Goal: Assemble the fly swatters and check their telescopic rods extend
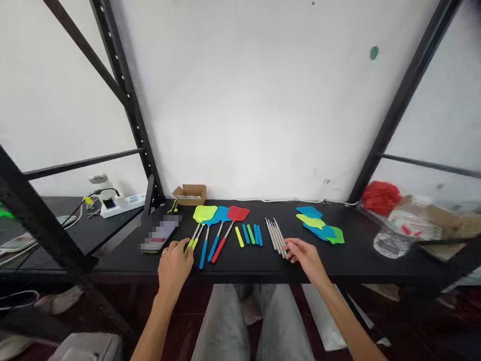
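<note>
My left hand [176, 264] rests at the table's front edge, its curled fingers around the handle of a yellow fly swatter [202, 213]. Beside it lie blue fly swatters [222, 214] and a red fly swatter [238, 214], heads toward the wall. Loose handles in yellow [239, 236], green [251, 234] and blue [245, 234] form a row to the right. My right hand [303, 254] has thumb and fingers closed at the near end of a bundle of thin metal rods [275, 236]. Farther right, loose swatter heads [311, 221] in blue, yellow and green overlap in a pile.
A phone [161, 234] lies left of the swatters, and a small open cardboard box [191, 194] stands against the wall. Black rack posts [131, 100] flank the black table [259, 264]. A power strip [123, 204] is at far left; a clear plastic bottle [394, 240] and red bag [383, 198] are right.
</note>
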`<state>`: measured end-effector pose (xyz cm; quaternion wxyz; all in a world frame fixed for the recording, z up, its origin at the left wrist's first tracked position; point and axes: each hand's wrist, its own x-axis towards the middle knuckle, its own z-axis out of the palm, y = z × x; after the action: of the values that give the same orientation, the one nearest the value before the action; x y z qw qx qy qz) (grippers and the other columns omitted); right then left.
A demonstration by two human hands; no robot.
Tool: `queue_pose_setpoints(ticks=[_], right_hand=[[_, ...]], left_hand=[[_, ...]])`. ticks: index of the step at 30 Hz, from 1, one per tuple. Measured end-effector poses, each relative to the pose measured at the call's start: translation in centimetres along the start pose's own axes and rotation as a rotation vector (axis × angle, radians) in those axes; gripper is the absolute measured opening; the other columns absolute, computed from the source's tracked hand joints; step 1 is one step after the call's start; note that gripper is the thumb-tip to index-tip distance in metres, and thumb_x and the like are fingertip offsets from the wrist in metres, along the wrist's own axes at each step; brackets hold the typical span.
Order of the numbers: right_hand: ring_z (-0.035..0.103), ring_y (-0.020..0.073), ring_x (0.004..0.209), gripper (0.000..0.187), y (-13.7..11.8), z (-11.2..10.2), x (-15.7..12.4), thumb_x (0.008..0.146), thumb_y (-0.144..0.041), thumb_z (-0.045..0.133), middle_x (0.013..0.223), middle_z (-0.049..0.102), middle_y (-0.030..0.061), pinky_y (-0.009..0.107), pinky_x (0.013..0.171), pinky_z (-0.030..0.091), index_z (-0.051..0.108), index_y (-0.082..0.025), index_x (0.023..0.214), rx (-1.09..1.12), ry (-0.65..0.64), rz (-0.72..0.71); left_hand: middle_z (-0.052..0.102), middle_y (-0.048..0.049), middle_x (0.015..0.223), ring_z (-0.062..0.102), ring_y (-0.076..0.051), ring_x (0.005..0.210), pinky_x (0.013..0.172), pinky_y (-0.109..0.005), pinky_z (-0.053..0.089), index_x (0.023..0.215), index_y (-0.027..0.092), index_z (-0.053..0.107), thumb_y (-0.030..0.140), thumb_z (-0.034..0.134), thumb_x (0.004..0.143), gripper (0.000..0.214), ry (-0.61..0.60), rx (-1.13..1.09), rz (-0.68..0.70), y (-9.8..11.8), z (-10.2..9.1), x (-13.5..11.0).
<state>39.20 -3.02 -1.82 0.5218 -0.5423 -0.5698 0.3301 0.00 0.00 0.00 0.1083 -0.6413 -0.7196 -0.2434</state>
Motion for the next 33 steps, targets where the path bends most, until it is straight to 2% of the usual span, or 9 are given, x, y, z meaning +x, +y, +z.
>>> queue_pose_setpoints(ticks=[2,4,11,15,18,21,24,30,33], right_hand=[[0.068,0.0238,0.077,0.038,0.3,-1.1,1.1,0.085,-0.05,0.053,0.093,0.074,0.009,0.033,0.068,0.05,0.069,-0.02,0.101,-0.231,0.176,-0.053],[0.069,0.0256,0.082,0.034,0.3,-1.7,2.1,0.084,-0.048,0.054,0.091,0.074,0.009,0.034,0.074,0.049,0.071,-0.02,0.095,-0.432,0.251,-0.059],[0.067,0.0304,0.088,0.032,-1.3,0.0,4.2,0.079,-0.051,0.059,0.089,0.072,0.0116,0.033,0.068,0.043,0.074,-0.023,0.086,-0.877,0.065,0.164],[0.066,0.0317,0.086,0.029,-1.8,0.8,5.1,0.08,-0.047,0.059,0.091,0.07,0.0143,0.033,0.063,0.04,0.073,-0.022,0.086,-0.954,0.041,0.211],[0.066,0.0307,0.082,0.026,-1.5,0.7,5.6,0.081,-0.043,0.058,0.081,0.07,0.0134,0.032,0.062,0.039,0.07,-0.021,0.073,-0.939,0.012,0.204],[0.067,0.0293,0.08,0.028,-0.8,0.1,5.7,0.081,-0.044,0.058,0.073,0.069,0.0105,0.031,0.063,0.038,0.069,-0.022,0.069,-0.841,0.042,0.156],[0.066,0.026,0.075,0.031,0.1,-0.5,5.3,0.083,-0.047,0.057,0.068,0.069,0.008,0.03,0.064,0.04,0.071,-0.021,0.071,-0.615,0.112,0.08],[0.041,0.0102,0.039,0.045,1.2,-1.4,3.9,0.079,-0.06,0.062,0.056,0.06,0.0022,0.025,0.041,0.026,0.071,-0.016,0.08,0.196,0.266,0.076],[0.045,0.0096,0.043,0.042,1.2,-1.8,3.3,0.073,-0.058,0.071,0.062,0.064,0.0035,0.023,0.04,0.03,0.071,-0.017,0.083,0.525,0.31,0.099]], left_hand=[[0.065,-0.011,0.111,0.059,-0.029,0.095,0.079,-0.038,0.045,0.116,0.018,0.068,0.027,0.045,0.091,0.035,0.087,-0.025,0.039,1.1,-0.5,-0.2],[0.065,-0.0101,0.111,0.059,-0.028,0.097,0.082,-0.038,0.045,0.113,0.019,0.069,0.027,0.045,0.092,0.032,0.123,-0.083,0.104,2.5,-1.0,-0.6],[0.064,-0.0063,0.107,0.06,-0.023,0.101,0.085,-0.033,0.046,0.114,0.023,0.064,0.028,0.044,0.095,0.028,-0.039,-0.358,0.389,10.1,-0.1,-3.1],[0.063,-0.0074,0.104,0.062,-0.024,0.095,0.074,-0.031,0.046,0.122,0.023,0.059,0.032,0.051,0.093,0.032,-0.096,-0.25,0.347,13.5,1.9,-2.5],[0.064,-0.0077,0.101,0.063,-0.024,0.091,0.065,-0.028,0.044,0.112,0.021,0.062,0.028,0.049,0.093,0.024,-0.121,-0.153,0.308,14.4,3.0,-1.4],[0.064,-0.0077,0.098,0.064,-0.022,0.089,0.062,-0.026,0.042,0.107,0.02,0.063,0.021,0.043,0.094,0.024,-0.129,-0.138,0.307,14.3,3.3,-1.0],[0.065,-0.0087,0.099,0.064,-0.022,0.089,0.064,-0.027,0.044,0.116,0.019,0.06,0.018,0.041,0.094,0.029,-0.107,-0.182,0.294,13.7,3.0,-1.5],[0.064,-0.0107,0.104,0.063,-0.022,0.092,0.076,-0.032,0.05,0.138,0.016,0.046,0.023,0.036,0.097,0.043,-0.05,-0.482,0.282,11.8,2.4,-3.4],[0.062,-0.0082,0.098,0.062,-0.02,0.09,0.079,-0.032,0.051,0.137,0.018,0.048,0.026,0.032,0.1,0.041,-0.075,-0.624,0.352,11.2,2.4,-4.2]])
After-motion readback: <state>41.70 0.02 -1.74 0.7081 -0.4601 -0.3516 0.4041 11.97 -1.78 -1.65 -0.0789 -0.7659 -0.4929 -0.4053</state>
